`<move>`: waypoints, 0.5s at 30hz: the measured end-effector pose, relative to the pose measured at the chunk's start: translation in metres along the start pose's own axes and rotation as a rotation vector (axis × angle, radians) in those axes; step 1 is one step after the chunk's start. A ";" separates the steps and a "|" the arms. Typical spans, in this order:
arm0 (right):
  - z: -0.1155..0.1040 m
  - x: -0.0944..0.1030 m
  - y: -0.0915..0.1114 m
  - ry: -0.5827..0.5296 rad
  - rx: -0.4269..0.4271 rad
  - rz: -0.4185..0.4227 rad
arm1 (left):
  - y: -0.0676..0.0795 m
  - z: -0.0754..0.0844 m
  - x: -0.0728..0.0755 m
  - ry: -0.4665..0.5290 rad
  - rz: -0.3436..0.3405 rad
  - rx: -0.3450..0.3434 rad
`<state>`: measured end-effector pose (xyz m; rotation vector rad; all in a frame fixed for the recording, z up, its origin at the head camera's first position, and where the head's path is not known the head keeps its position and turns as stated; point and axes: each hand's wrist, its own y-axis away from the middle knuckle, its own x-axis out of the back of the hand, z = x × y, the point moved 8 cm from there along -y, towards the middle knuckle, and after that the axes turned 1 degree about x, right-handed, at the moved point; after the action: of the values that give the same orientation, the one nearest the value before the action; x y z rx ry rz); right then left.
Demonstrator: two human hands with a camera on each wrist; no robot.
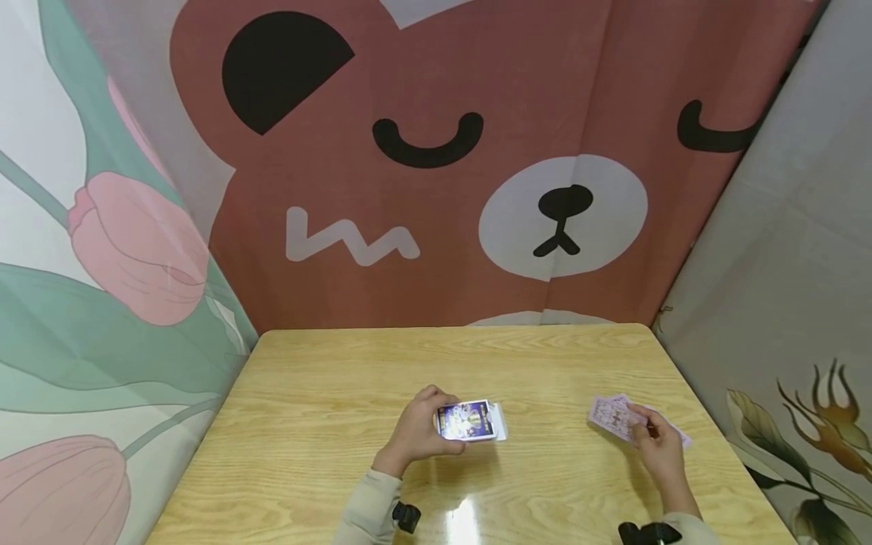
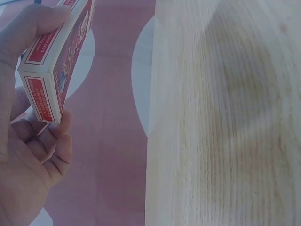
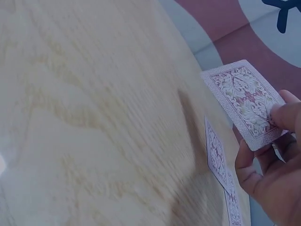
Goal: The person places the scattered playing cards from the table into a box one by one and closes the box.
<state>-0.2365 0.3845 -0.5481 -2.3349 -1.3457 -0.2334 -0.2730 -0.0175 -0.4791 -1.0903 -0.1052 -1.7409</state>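
My left hand (image 1: 417, 431) grips a playing-card box (image 1: 465, 421) above the middle of the table. A pale flap sticks out from the box's right end, its top face blue and purple in the head view. Red-and-white panels cover its end and side in the left wrist view. To the right, my right hand (image 1: 662, 448) pinches a playing card (image 3: 244, 103) between thumb and fingers, its ornate patterned back showing. Below that card, other playing cards (image 3: 216, 153) lie overlapping on the table with the same back pattern.
The light wood table (image 1: 313, 424) has rounded far corners. A brown bear-print curtain (image 1: 531, 91) hangs behind it, a tulip-print one (image 1: 136, 250) at the left and a grey floral one (image 1: 804, 250) at the right. A bright reflection shines near the table's front.
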 end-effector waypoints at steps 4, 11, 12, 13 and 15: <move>0.005 0.002 0.000 -0.061 -0.104 0.038 | 0.000 0.001 0.000 -0.002 0.000 0.000; 0.016 0.001 -0.002 -0.215 -0.193 0.036 | 0.000 0.001 0.002 0.001 0.006 0.007; 0.021 0.001 -0.003 -0.239 -0.195 0.032 | 0.000 0.001 0.002 -0.002 0.007 0.006; 0.029 0.000 -0.005 -0.260 -0.198 0.032 | 0.000 0.001 0.002 -0.003 0.008 0.005; 0.047 -0.001 -0.010 -0.272 -0.202 0.053 | 0.000 0.001 0.002 0.000 0.010 0.004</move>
<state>-0.2486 0.4090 -0.5877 -2.6442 -1.4398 -0.0353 -0.2727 -0.0185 -0.4768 -1.0858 -0.1033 -1.7314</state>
